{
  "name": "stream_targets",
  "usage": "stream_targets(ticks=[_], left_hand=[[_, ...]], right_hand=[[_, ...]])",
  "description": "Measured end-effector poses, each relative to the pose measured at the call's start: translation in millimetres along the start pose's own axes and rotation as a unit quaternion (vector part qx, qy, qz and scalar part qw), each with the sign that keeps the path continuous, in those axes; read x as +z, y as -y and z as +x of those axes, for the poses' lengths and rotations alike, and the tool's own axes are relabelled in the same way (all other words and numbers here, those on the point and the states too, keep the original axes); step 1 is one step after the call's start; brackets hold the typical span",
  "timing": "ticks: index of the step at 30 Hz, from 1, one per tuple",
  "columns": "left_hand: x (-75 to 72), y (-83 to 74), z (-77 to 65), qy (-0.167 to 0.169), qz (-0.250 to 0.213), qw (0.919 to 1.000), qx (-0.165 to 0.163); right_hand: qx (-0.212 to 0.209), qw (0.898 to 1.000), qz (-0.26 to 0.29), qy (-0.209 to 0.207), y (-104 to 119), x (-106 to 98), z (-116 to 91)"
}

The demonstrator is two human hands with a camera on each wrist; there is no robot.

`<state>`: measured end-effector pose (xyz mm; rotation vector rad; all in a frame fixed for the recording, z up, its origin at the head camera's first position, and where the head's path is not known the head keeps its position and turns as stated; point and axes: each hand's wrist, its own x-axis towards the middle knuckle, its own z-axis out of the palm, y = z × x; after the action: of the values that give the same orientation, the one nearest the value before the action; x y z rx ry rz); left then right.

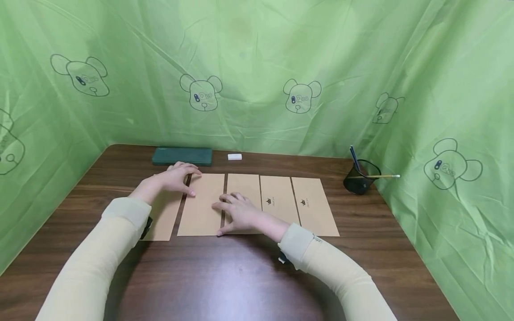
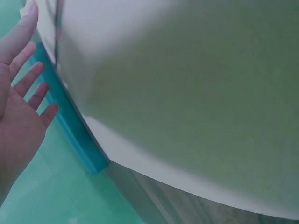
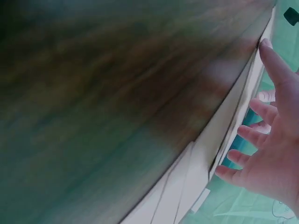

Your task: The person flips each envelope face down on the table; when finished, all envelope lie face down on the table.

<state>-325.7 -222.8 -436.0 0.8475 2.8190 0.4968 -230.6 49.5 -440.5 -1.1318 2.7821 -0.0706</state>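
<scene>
Several flat brown paper rectangles lie in a row on the table. My left hand (image 1: 170, 178) touches the second paper from the left (image 1: 201, 214) along its left side, thumb and fingers spread apart. Its forearm passes over the leftmost paper (image 1: 160, 223). My right hand (image 1: 241, 214) rests, fingers spread, across the gap between the second paper and the third paper (image 1: 245, 183), its thumb at their near edge. To the right lie a fourth paper (image 1: 279, 189) and a fifth paper (image 1: 315, 214), each printed with a small dark crown. The hands hide parts of the papers.
A dark green flat case (image 1: 182, 156) lies at the table's back left, with a small white block (image 1: 234, 157) beside it. At the right stands a black mesh pen holder (image 1: 357, 184) with pens and a pencil sticking out. Green curtains (image 1: 257, 120) surround the wooden table (image 1: 225, 276).
</scene>
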Motion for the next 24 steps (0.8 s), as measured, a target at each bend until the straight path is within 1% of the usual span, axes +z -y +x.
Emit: stream_targets(ticks=[2,6,11,14,17,21,24], left_hand=[[-1.8,-6.3,2.5,-0.007,0.002,1.0,0.007],[-3.1,-20.2,8.2,-0.018,-0.001,0.9998,0.013],[1.2,-33.2,18.2,-0.033,-0.008,0.9991,0.024],[4.7,-40.4,23.4,-0.042,-0.011,0.9986,0.032],[6.3,-49.8,27.0,-0.045,-0.021,0.9983,0.031],[8.3,-62.4,32.6,-0.044,-0.038,0.9979,0.028],[11.6,-69.0,38.6,-0.042,-0.047,0.9976,0.028]], right_hand=[[-0.003,1.0,0.008,-0.003,-1,-4,-4],[-0.014,0.999,0.024,-0.023,-6,-12,-15],[-0.028,0.998,0.031,-0.042,-18,-18,-31],[-0.036,0.997,0.042,-0.051,-27,-17,-40],[-0.039,0.996,0.05,-0.058,-36,-14,-48],[-0.034,0.996,0.06,-0.053,-45,-12,-57],[-0.033,0.996,0.065,-0.052,-50,-11,-63]])
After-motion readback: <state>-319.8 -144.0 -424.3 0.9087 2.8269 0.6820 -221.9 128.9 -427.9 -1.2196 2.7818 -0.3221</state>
